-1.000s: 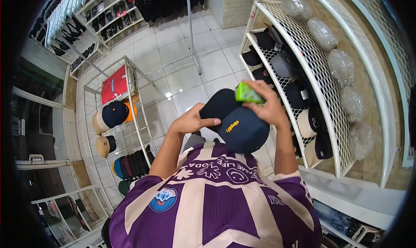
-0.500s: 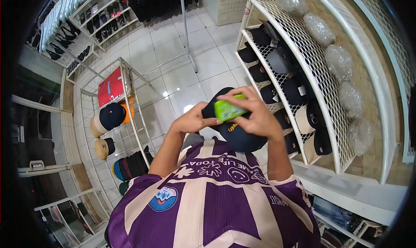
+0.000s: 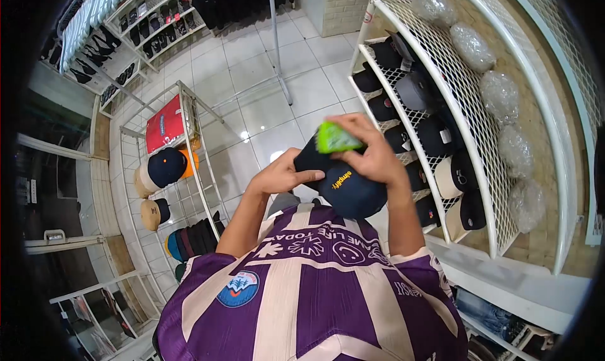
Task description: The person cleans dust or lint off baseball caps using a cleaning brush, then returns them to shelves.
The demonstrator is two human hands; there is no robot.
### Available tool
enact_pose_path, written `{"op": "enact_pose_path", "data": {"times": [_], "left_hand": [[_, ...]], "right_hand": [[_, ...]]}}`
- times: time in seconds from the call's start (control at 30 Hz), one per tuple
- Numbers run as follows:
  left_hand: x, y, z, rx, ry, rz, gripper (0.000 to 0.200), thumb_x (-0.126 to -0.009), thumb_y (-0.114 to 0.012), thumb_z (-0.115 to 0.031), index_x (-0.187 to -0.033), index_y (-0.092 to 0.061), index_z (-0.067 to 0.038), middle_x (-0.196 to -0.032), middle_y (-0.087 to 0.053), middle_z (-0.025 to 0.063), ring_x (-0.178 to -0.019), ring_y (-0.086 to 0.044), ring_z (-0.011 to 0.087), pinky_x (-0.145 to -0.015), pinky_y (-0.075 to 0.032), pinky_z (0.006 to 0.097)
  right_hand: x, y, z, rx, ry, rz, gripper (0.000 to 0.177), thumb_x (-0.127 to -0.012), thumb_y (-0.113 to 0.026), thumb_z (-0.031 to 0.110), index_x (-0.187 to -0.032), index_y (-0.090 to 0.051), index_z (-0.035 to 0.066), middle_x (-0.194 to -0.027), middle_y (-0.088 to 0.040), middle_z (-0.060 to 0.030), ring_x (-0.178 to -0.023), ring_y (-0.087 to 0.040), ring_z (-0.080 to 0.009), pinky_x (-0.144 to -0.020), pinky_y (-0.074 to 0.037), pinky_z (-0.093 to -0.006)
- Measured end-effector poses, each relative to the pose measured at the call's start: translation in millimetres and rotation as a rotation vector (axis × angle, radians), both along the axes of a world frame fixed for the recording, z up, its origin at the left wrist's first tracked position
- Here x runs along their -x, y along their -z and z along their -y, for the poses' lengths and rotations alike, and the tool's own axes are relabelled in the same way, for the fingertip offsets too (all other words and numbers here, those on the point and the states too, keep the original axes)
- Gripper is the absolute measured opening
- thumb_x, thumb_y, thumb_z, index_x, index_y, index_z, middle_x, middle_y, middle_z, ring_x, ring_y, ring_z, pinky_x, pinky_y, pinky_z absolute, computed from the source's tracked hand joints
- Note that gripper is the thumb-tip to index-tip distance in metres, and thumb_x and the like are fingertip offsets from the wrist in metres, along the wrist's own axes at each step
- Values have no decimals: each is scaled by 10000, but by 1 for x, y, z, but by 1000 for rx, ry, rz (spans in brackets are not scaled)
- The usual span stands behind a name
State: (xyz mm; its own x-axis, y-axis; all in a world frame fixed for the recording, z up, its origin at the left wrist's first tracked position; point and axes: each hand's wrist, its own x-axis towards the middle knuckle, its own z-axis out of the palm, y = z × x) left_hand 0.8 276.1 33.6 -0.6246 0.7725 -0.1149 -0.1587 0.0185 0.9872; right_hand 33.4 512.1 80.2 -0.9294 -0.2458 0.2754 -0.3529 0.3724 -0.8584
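Observation:
A dark navy cap [image 3: 356,194] with yellow "simplify" lettering is held in front of my chest, its brim pointing up and left. My left hand [image 3: 283,174] grips the brim's left side, the thumb lying on top. In my right hand [image 3: 373,154] is a bright green palm-sized item [image 3: 336,138] with a paler middle, pinched between thumb and fingers. It overlaps the upper part of the brim in this view and is smeared by motion, so I cannot tell its kind.
To the right, a white mesh shelf [image 3: 435,102] bears rows of caps, with clear plastic-wrapped bundles [image 3: 472,46] above. On the left, a wire rack [image 3: 201,184] holds several caps and a red package [image 3: 165,124]. A metal stand [image 3: 277,52] rises from the tiled floor ahead.
My right hand has moved the green item up across the brim, uncovering the yellow lettering. My left hand keeps its hold on the cap. The view has shifted slightly.

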Motion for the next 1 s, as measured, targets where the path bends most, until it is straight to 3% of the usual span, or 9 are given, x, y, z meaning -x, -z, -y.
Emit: {"op": "enact_pose_path", "data": {"times": [0.1, 0.33, 0.47, 0.67, 0.77, 0.87, 0.93, 0.97, 1.0], "left_hand": [[6, 22, 20, 126, -21, -109, 206, -915, -755, -120, -1079, -709, -3, -806, -674, -27, -701, -577, 56, -634, -507, 262], [15, 10, 34, 31, -212, -111, 210, -914, -755, -136, -1052, -704, 14, -844, -696, -2, -746, -594, 72, -694, -511, 267], [29, 5, 59, 82, -152, 24, 235, -919, -760, -148, -1052, -702, 37, -861, -700, 5, -775, -614, 91, -727, -524, 270], [58, -1, 84, 38, -159, 25, 215, -923, -744, -122, -1056, -696, 41, -867, -691, -10, -780, -605, 79, -717, -522, 253], [74, 4, 105, -4, -151, 41, 235, -909, -750, -90, -1092, -689, 45, -903, -700, -6, -801, -624, 86, -727, -527, 253], [89, -3, 117, -6, -137, 58, 307, -961, -717, -210, -1167, -683, 15, -1004, -711, 22, -876, -647, 94, -766, -536, 258], [92, 1, 122, 25, -256, 219, 485, -1021, -609, -432, -1270, -649, -18, -1148, -700, 64, -980, -659, 109, -813, -551, 280], [97, 4, 125, -47, -244, 369, 682, -1022, -470, -612, -1358, -590, -30, -1244, -674, 89, -1094, -650, 134, -903, -551, 314], [100, 8, 127, -47, -240, 378, 682, -1022, -470, -612, -1358, -590, -30, -1244, -674, 89, -1094, -650, 134, -903, -551, 314]], "right_hand": [[14, 20, -23, -197, 220, -44, 629, -761, -752, 48, -1374, -632, 123, -1222, -617, -139, -1152, -568, -337, -1048, -432, -399], [16, -8, 41, -215, -162, -93, 634, -717, -743, -20, -1329, -667, 124, -1239, -615, -132, -1181, -570, -311, -1055, -433, -377], [55, 16, 15, -182, 2, 28, 627, -726, -769, 14, -1336, -657, 109, -1215, -629, -129, -1181, -553, -324, -1049, -417, -403], [67, -5, 71, -201, -244, -46, 620, -718, -758, 2, -1315, -679, 152, -1232, -621, -125, -1169, -546, -330, -1070, -413, -409], [102, 11, 56, -88, -101, 87, 638, -723, -756, 1, -1336, -663, 154, -1234, -621, -116, -1191, -548, -323, -1080, -408, -400], [122, 6, 54, -261, -3, -19, 621, -725, -759, 10, -1323, -676, 154, -1238, -620, -110, -1201, -536, -322, -1082, -403, -399], [124, 3, 82, -137, -96, -43, 606, -727, -754, 17, -1311, -687, 165, -1238, -621, -106, -1202, -529, -323, -1085, -397, -402], [121, -5, 100, -218, -126, -77, 618, -709, -750, 6, -1303, -692, 166, -1237, -621, -98, -1193, -531, -319, -1084, -396, -404], [120, -1, 114, -220, -166, -114, 631, -692, -738, -10, -1296, -696, 168, -1228, -624, -90, -1185, -533, -321, -1081, -398, -408]]}}
